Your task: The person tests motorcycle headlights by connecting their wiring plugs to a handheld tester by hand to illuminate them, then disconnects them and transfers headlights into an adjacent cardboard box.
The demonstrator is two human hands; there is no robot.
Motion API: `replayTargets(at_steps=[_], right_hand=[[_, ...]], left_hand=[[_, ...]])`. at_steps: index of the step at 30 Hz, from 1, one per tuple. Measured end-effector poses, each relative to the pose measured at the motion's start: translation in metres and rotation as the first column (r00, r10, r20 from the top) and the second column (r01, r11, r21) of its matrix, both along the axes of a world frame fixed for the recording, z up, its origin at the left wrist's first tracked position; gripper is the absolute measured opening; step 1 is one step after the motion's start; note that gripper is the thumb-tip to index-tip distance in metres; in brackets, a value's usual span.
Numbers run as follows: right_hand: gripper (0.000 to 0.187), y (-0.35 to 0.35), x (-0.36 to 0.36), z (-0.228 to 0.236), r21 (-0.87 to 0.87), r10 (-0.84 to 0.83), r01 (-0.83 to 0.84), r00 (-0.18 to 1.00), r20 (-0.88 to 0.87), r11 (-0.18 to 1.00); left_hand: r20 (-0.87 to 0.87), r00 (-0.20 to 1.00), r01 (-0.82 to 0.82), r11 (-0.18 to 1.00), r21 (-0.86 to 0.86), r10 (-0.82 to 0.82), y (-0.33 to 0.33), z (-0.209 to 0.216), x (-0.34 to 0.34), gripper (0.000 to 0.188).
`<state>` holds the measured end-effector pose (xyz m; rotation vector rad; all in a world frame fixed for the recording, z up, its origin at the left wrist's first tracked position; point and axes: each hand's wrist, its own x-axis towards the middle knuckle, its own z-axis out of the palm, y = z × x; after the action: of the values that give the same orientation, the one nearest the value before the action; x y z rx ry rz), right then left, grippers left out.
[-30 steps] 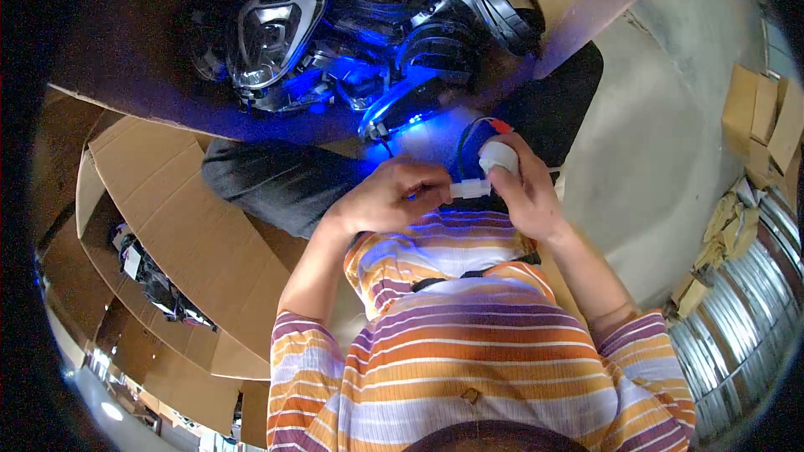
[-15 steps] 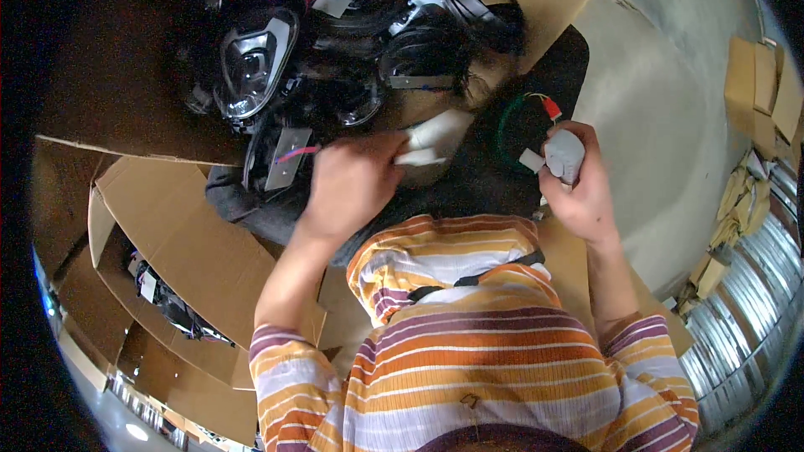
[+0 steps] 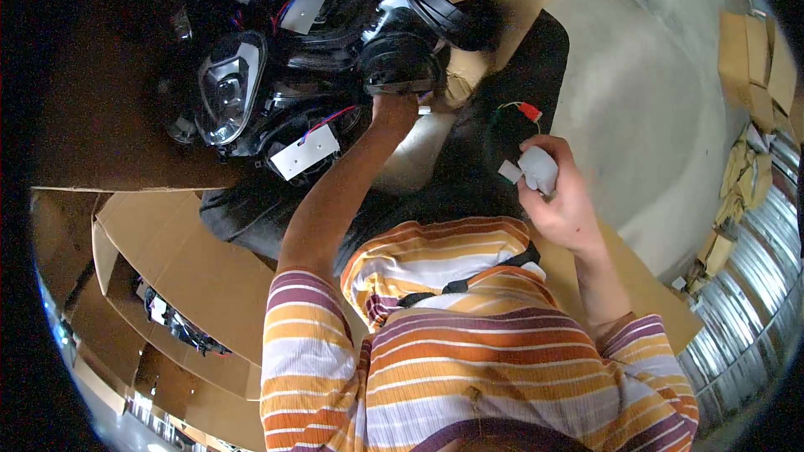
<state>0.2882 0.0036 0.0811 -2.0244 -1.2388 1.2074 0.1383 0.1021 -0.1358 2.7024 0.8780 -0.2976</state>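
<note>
My left hand (image 3: pixel 396 115) reaches forward to a black round-backed lamp unit (image 3: pixel 400 63) in the heap. Its fingers are mostly hidden under the lamp's near edge, where a small white piece shows beside them. Closed round a light-grey rounded piece (image 3: pixel 538 171) is my right hand (image 3: pixel 563 201), held above my dark trouser leg. A white plug (image 3: pixel 509 172) sticks out beside that piece. Just beyond the hand, a red connector (image 3: pixel 529 111) hangs on thin wires.
A large cardboard box (image 3: pixel 117 151) holds several black headlamps, one with a clear lens (image 3: pixel 228 88). A metal plate (image 3: pixel 306 152) with coloured wires lies among them. Another carton (image 3: pixel 193 259) stands at left. Flattened cardboard (image 3: pixel 745 63) and silvery sheeting (image 3: pixel 754 285) are at right.
My left hand has moved forward from near my lap to the lamp; the white thing it held no longer shows in full. My right hand keeps its grey piece, shifted slightly left in view.
</note>
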Motion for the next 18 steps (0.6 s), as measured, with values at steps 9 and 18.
replayTargets(at_steps=[9, 18], right_hand=[[0.034, -0.006, -0.001, -0.004, 0.075, -0.085, 0.089, 0.995, -0.053, 0.993], [0.034, 0.006, -0.012, 0.002, 0.075, -0.034, 0.04, 0.996, -0.079, 0.996]], left_hand=[[-0.136, 0.99, -0.052, 0.987, -0.152, 0.031, 0.026, 0.077, -0.025, 0.017], [0.369, 0.209, -0.361, 0.422, -0.832, 0.906, 0.019, 0.156, -0.069, 0.013]])
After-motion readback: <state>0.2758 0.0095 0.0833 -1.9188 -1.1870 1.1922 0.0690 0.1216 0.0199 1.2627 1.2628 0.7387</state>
